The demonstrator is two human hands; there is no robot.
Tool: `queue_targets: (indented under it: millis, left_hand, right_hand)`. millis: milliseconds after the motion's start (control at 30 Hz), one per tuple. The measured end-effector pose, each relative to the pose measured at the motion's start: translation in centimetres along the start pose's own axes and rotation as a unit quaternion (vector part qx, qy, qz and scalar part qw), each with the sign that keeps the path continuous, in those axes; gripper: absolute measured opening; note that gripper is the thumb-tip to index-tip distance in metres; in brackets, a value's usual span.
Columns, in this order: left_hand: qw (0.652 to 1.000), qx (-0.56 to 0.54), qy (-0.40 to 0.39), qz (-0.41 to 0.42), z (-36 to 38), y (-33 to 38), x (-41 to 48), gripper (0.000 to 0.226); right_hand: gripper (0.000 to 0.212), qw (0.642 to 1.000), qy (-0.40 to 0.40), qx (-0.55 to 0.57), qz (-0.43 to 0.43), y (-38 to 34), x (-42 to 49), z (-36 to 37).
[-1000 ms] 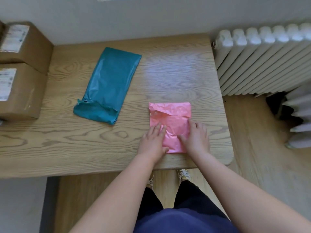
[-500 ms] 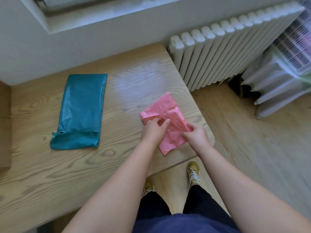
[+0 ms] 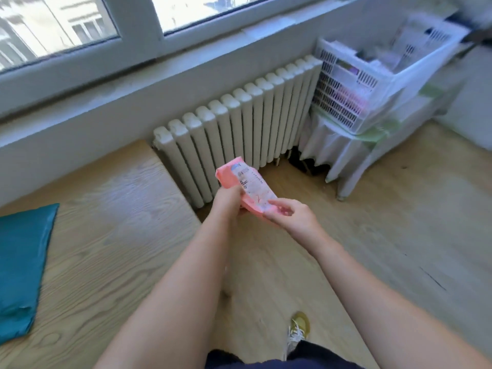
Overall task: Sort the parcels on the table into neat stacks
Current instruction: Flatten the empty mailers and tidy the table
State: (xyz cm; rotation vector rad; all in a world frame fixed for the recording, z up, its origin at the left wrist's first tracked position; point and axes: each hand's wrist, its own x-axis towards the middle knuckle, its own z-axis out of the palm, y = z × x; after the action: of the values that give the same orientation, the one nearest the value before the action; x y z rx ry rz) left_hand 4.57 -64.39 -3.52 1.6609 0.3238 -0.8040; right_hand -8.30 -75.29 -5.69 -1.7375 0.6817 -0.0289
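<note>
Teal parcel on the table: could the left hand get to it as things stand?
Probably not at once. The left hand grips the pink parcel out past the table edge, so it is busy. Nothing visible lies on the table between it and the teal parcel, so once freed it likely could.

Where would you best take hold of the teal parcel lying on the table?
The teal parcel lies flat on the table; its near end looks rumpled and slightly raised. A pinch grip there, coming from the table's near edge, probably works best.
</note>
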Motion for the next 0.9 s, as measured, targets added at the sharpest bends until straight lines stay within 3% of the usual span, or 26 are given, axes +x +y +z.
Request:
queue_targets:
  millis: [133,233,300,500,700,900]
  left_hand:
    - [0.999,-0.014,-0.047,-0.006,9.8,0.7,0.1,0.03]
    - [0.994,-0.028,-0.1,-0.038,15.7,1.3,-0.1,0.034]
    - [0.99,-0.027,-0.125,-0.053,19.4,2.0,0.1,0.035]
    - [0.982,-0.018,-0.172,-0.07,28.2,5.4,4.7,0.037]
    - [0.972,0.087,-0.217,-0.007,36.8,11.2,12.2,0.023]
    - [0.952,0.159,-0.258,0.035,45.9,18.1,17.1,0.03]
  right_hand:
    - [0.024,0.992,0.113,0.057,0.02,1.8,1.3,-11.3]
    - [0.042,0.984,0.158,0.041,0.067,3.9,2.6,-17.6]
    - [0.046,0.979,0.163,0.086,0.081,4.6,3.3,-20.9]
    - [0.018,0.974,0.174,0.129,0.068,4.7,8.2,-28.4]
    - [0.032,0.955,0.25,0.144,0.064,2.7,17.3,-35.7]
    - [0.031,0.932,0.312,0.17,0.068,1.2,25.0,-43.7]
